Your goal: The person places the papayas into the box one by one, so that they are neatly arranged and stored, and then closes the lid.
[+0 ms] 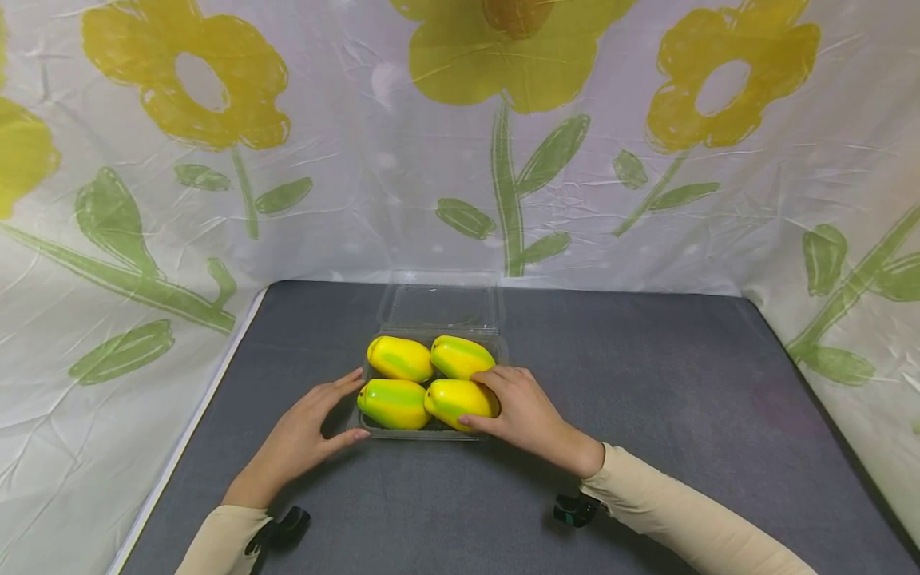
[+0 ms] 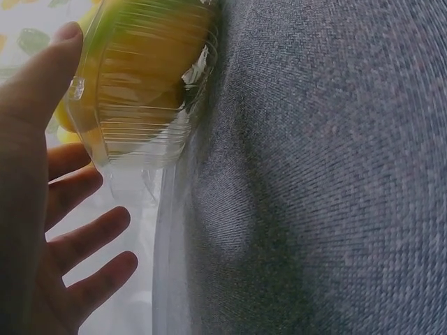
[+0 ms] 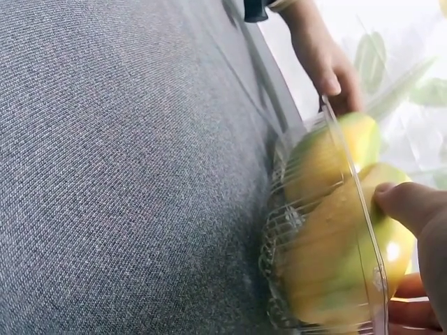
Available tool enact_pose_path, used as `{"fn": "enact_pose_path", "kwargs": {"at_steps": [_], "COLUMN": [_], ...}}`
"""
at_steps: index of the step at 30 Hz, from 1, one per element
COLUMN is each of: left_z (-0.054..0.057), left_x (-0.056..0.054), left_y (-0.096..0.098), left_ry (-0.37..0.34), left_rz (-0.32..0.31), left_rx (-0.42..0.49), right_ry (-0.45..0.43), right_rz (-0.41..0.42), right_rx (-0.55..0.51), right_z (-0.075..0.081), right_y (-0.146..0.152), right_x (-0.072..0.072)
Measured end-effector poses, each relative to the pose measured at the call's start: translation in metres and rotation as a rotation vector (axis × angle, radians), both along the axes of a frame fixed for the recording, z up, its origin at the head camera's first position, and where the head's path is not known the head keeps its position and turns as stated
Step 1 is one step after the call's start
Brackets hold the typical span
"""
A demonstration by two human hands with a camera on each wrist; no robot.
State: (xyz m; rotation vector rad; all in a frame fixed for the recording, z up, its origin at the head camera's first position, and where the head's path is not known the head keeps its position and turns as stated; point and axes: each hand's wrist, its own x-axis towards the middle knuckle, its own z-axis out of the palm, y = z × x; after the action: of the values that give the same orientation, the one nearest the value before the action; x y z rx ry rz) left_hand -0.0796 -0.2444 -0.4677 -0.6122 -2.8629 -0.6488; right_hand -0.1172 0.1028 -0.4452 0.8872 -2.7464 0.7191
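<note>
Several glossy yellow-green, papaya-like fruits sit in two rows in a clear plastic clamshell box point(image 1: 424, 435). Its transparent lid point(image 1: 440, 307) is raised at the back. My right hand point(image 1: 521, 411) grips the front-right fruit point(image 1: 456, 402) between thumb and fingers; that fruit is inside the box. In the right wrist view the thumb point(image 3: 408, 202) presses the fruit's upper side. At the box's left side, my left hand point(image 1: 305, 431) has its fingers spread, with thumb and forefinger at the rim. The left wrist view shows the other fingers point(image 2: 91, 237) extended and holding nothing.
The box stands on a dark grey cloth-covered table point(image 1: 647, 383). White fabric with yellow flowers point(image 1: 345, 176) hangs behind and at both sides. Both wrists wear black devices, such as the left one point(image 1: 287, 525).
</note>
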Motion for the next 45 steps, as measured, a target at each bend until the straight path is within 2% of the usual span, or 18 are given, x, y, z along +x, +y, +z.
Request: {"fn": "enact_pose_path", "kwargs": {"at_steps": [13, 26, 35, 45], "left_z": [-0.003, -0.002, -0.001, 0.004], "left_x": [-0.002, -0.004, -0.012, -0.026], "left_y": [-0.003, -0.006, -0.018, -0.023], "left_ry": [0.000, -0.019, -0.005, -0.087], "left_rz": [-0.007, -0.011, -0.017, 0.053], "left_rx": [0.007, 0.023, 0.089, 0.110], "right_ry": [0.019, 0.009, -0.052, -0.135], "right_rz": [0.035, 0.026, -0.006, -0.045], "right_rx": [-0.039, -0.064, -0.109, -0.117], "right_z": [0.001, 0.003, 0.004, 0.001], "right_y": [0.010, 0.024, 0.035, 0.049], "right_x": [-0.001, -0.007, -0.019, -0.039]}}
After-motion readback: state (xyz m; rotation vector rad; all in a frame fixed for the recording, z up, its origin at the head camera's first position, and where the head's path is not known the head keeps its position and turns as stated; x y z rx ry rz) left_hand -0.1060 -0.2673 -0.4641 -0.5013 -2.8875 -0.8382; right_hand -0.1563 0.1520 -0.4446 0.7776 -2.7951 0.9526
